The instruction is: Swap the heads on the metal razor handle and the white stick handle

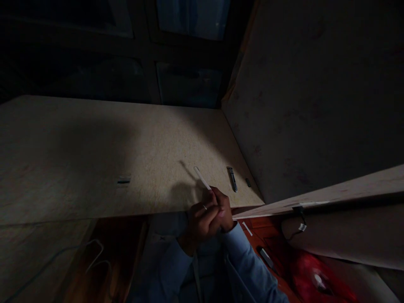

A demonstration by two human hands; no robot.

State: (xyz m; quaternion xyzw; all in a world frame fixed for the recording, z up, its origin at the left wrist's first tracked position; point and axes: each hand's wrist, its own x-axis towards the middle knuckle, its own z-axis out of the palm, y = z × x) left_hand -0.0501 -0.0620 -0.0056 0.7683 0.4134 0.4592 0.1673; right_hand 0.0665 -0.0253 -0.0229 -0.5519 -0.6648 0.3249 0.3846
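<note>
My left hand (202, 221) and my right hand (224, 206) are pressed together at the table's front edge, fingers closed. A thin white stick (202, 177) slants up and to the left out of their grip, its tip above the tabletop. The fingers cover its lower part, so how the two hands share the hold is partly hidden. A ring shows on a finger of the left hand. To the right of the hands lies a small dark metal tool (232, 179), resembling a nail clipper, with a small dark piece (248, 182) beside it.
The pale tabletop (151, 143) meets a patterned panel (315, 105) on the right. A small flat dark item (123, 180) lies left. Below the edge are a white cable (100, 248), a white strip (247, 228) and a red bag (318, 277). The light is dim.
</note>
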